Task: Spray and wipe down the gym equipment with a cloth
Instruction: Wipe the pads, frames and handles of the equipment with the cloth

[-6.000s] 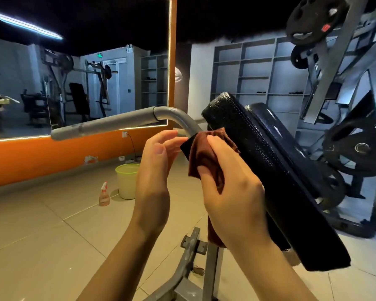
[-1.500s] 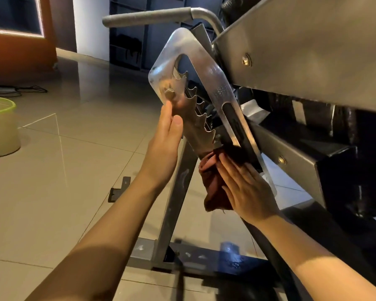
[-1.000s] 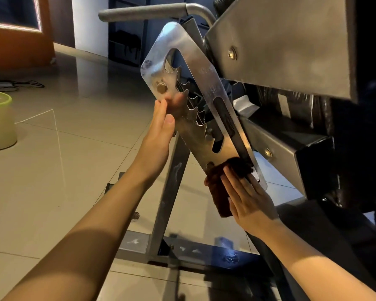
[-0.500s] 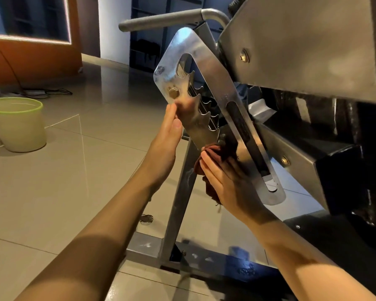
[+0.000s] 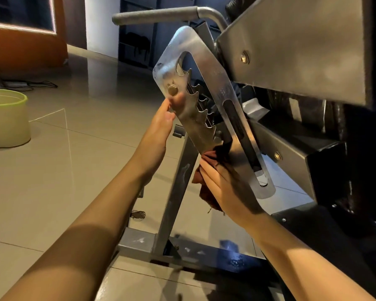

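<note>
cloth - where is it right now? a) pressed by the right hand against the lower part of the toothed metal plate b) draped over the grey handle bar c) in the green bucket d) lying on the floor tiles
a: the right hand presses the dark red cloth against the lower end of the toothed metal plate, while the left hand steadies the plate's upper edge.

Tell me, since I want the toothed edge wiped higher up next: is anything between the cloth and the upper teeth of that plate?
Nothing visible does. The cloth, pressed by the right hand, sits at the plate's lower teeth. The left hand holds the outer edge, off the teeth.
</note>
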`<action>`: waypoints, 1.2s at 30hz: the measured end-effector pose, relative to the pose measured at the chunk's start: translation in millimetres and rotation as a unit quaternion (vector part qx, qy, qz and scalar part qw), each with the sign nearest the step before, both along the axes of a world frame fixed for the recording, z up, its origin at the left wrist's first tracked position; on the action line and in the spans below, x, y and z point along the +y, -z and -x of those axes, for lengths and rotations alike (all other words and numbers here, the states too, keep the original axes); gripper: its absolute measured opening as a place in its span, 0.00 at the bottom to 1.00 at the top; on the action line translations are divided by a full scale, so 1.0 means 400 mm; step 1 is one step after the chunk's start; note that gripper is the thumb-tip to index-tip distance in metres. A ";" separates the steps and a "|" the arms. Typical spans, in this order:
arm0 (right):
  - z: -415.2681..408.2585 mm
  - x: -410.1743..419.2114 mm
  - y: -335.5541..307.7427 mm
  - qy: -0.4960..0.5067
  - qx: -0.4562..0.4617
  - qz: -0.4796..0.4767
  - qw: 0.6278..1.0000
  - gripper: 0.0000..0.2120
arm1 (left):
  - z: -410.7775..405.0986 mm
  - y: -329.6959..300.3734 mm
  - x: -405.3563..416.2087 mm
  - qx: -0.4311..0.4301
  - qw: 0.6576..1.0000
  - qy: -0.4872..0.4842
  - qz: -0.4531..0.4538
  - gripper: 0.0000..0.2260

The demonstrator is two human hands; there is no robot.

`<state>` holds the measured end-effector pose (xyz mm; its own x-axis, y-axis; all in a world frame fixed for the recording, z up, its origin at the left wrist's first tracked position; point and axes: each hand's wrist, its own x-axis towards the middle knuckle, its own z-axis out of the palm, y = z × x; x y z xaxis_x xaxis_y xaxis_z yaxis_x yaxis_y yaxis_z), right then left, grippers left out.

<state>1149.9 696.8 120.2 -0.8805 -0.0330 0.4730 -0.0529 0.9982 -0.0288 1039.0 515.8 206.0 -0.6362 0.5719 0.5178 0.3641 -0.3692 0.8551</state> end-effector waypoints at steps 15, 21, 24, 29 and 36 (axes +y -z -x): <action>0.147 -0.046 0.024 0.015 0.191 -0.218 0.957 0.29 | -0.017 0.184 -0.016 0.002 0.954 -0.191 0.229 0.05; 0.127 -0.067 -0.027 -0.055 0.200 -0.106 0.972 0.18 | -0.034 0.163 0.034 -0.077 0.976 -0.056 0.195 0.21; 0.112 -0.057 -0.036 -0.067 0.189 -0.137 0.970 0.15 | -0.041 0.168 0.077 -0.097 0.975 -0.102 0.174 0.22; 0.052 0.013 -0.067 -0.088 0.141 -0.233 0.958 0.23 | -0.088 0.189 0.197 -0.122 0.950 -0.256 0.130 0.19; -0.065 0.110 -0.109 -0.035 0.129 -0.242 0.961 0.23 | -0.099 0.216 0.310 -0.100 0.900 -0.421 0.052 0.21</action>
<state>1175.7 740.6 163.9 -0.7237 -0.3594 0.5891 -0.0636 0.8848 0.4616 1078.8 639.8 119.8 -0.9412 -0.1181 0.3166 0.3125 0.0521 0.9485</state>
